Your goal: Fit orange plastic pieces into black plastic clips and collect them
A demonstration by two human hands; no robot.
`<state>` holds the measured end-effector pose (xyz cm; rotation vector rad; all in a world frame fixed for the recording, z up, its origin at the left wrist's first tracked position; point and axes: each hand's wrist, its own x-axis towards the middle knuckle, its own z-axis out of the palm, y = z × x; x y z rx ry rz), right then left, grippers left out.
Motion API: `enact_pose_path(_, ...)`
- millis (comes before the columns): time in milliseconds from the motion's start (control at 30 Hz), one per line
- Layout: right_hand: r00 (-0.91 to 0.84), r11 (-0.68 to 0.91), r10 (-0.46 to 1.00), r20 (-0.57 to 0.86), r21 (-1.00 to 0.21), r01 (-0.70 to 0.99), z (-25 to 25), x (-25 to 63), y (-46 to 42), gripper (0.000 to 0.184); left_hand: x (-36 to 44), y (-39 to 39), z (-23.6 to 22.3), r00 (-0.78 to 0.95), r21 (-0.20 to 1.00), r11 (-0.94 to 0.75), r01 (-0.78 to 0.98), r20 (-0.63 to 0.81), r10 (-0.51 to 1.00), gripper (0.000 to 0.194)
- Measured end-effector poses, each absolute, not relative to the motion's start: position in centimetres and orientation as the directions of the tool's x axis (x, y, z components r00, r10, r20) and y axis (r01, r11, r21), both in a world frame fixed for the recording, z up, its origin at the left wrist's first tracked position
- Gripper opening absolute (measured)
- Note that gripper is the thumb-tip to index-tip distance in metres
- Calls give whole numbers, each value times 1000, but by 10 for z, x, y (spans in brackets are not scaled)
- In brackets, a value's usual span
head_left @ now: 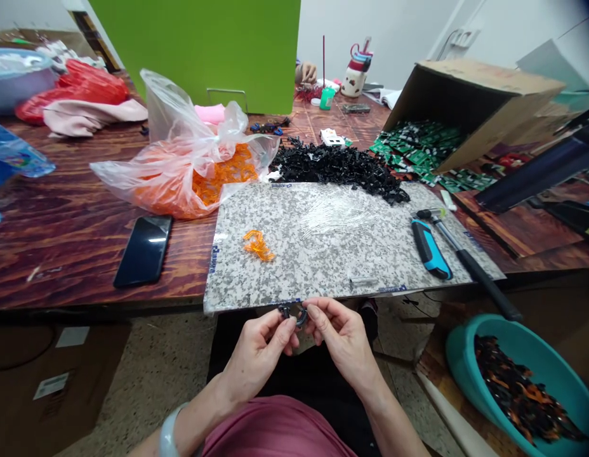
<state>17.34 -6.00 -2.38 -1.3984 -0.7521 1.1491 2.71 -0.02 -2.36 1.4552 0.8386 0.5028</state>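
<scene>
Just off the near edge of a speckled stone slab (285, 279), my left hand (263, 346) pinches a small black plastic part (284, 311). My right hand (339, 333) grips a curved dark piece (302, 317) right beside it. Whether the two pieces are joined, I cannot tell. On the slab lie a few orange plastic clips (259, 245), a spread of thin pale metal pins (335, 212) and a short metal rod (363, 280). A heap of black plastic parts (342, 168) covers the slab's far edge.
Left stand a plastic bag of orange parts (180, 181) and a phone (143, 251). A blue-black utility knife (430, 247) and a hammer (470, 263) lie right. A tipped cardboard box (489, 82) spills green pieces. A teal basin (494, 330) holds black-orange parts. Another person's hand (306, 72) shows behind a green panel.
</scene>
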Motion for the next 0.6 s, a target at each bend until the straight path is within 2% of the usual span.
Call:
enact_pose_path(133,309,-202,915,-260,-957,-206,-22,168,-61,23,21,0,-24,604,980,99,174,-186,775,32)
enact_pose_path(267,296,-186,908,-295,-920,-345,-23,157,-60,24,21,-5,-26,508,980,196,24,-181,842,22)
enact_pose_path(367,309,-146,909,-280,-908,-393,-24,148,-59,24,23,-9,-28,476,972,225,-63,-169,863,23)
enact_pose_path(467,306,-153,915,-262,-929,-337,-22,146,-60,26,24,-10,-29,468,977,201,-76,-143,872,23)
enact_pose_path(600,307,-161,933,-186,-981,-105,-17,156,-62,25,22,-7,-27,470,971,229,-66,-172,866,25)
